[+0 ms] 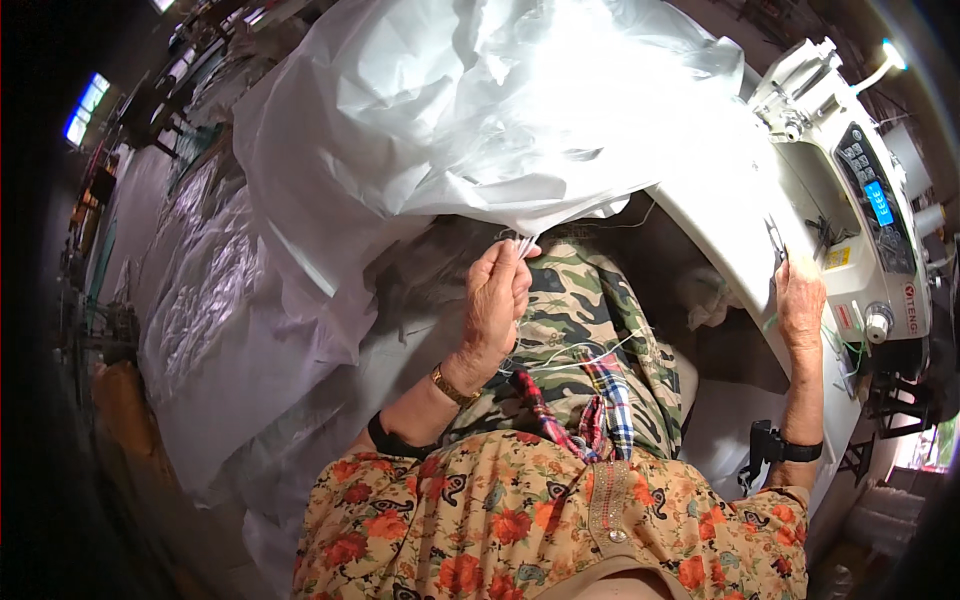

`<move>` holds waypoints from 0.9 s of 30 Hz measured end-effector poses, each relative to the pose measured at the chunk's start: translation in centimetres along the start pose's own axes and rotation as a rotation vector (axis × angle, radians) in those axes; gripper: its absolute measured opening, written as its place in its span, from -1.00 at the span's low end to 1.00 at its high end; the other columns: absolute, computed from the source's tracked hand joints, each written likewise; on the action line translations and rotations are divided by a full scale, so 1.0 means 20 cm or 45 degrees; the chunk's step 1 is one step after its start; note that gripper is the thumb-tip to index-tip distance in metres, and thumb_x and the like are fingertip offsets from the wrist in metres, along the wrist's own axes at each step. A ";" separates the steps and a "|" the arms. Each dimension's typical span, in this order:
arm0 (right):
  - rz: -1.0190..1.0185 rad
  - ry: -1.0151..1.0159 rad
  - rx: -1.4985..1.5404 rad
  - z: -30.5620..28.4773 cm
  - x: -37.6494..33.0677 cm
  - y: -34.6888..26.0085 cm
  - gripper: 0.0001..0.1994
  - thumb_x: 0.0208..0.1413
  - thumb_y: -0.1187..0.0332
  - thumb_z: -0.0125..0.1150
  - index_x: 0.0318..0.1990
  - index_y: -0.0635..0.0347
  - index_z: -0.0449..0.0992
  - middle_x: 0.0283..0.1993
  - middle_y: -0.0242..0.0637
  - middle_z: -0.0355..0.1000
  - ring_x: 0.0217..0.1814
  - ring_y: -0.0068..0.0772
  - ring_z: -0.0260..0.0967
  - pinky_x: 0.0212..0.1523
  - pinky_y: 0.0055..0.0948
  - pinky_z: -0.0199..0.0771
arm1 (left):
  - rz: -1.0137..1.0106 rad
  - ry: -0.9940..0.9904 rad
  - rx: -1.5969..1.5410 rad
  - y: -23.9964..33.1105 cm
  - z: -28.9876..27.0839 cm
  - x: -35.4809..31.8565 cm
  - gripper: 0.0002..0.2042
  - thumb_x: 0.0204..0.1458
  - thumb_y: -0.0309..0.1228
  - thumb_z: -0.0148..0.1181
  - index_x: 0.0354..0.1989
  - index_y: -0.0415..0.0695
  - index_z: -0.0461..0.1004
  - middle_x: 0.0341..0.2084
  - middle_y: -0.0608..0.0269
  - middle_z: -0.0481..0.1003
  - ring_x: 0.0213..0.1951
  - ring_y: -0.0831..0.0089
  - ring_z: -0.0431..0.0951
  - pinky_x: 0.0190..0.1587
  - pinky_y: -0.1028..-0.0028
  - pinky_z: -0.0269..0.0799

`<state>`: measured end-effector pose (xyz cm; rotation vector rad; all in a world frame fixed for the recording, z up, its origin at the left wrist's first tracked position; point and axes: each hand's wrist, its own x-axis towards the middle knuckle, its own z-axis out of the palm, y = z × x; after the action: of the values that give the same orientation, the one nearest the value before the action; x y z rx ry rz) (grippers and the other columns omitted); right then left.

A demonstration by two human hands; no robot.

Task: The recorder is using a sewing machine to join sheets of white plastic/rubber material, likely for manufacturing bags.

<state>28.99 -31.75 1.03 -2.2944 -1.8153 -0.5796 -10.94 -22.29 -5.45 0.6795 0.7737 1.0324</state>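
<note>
My left hand (pixel 498 287) is closed in a pinch on the gathered edge of a thin, shiny white sheet (pixel 400 130), just above my lap. The sheet spreads in loose folds over the far side of the table; whether it is cloth or plastic I cannot tell. On the white sewing table at the right, my right hand (pixel 800 298) has its fingers curled round a slim pair of metal thread snips (pixel 776 240), their tips pointing away from me. Loose white thread (pixel 580 362) lies across my camouflage trousers.
A white sewing machine (pixel 890 265) with a lit blue display stands right of my right hand. Plaid cloth strips (pixel 610 405) hang at my waist. More white sheeting (pixel 215 340) is heaped at the left. The table edge (pixel 720 265) curves past my lap.
</note>
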 end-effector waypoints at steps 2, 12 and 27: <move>0.039 -0.164 0.078 -0.05 0.04 -0.17 -0.75 0.14 0.43 0.06 -0.03 0.23 0.49 -0.43 -0.05 0.44 -0.38 -0.01 0.41 -0.24 -0.15 0.40 | -0.022 0.005 -0.032 -0.03 -0.01 0.02 -0.72 0.32 -0.27 -0.09 -0.17 -0.25 0.44 -0.68 0.54 0.14 -0.70 0.80 -0.01 -0.69 0.71 -0.13; -0.113 -0.876 1.392 -0.09 0.15 -0.82 -0.66 0.21 0.20 0.15 -0.05 0.33 0.50 -0.29 -0.29 0.50 -0.22 -0.51 0.36 -0.13 -0.48 0.38 | -0.069 -0.086 -0.219 -0.07 -0.02 0.00 -0.77 0.30 -0.33 -0.04 -0.19 -0.25 0.45 -0.63 0.49 0.21 -0.68 0.79 0.03 -0.68 0.72 -0.08; 0.137 -1.212 1.648 0.00 0.20 -1.01 -0.66 0.26 0.14 0.13 -0.19 0.31 0.56 -0.47 -0.62 0.32 -0.46 -0.81 0.12 -0.50 -0.69 0.14 | -0.101 -0.101 -0.165 -0.12 0.00 0.01 -0.76 0.28 -0.30 -0.01 -0.26 -0.23 0.47 -0.63 0.52 0.27 -0.64 0.83 0.10 -0.69 0.77 -0.01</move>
<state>10.26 -23.00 0.38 -1.6260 -1.4416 1.4917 -9.65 -22.96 -7.49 0.5710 0.6539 0.9687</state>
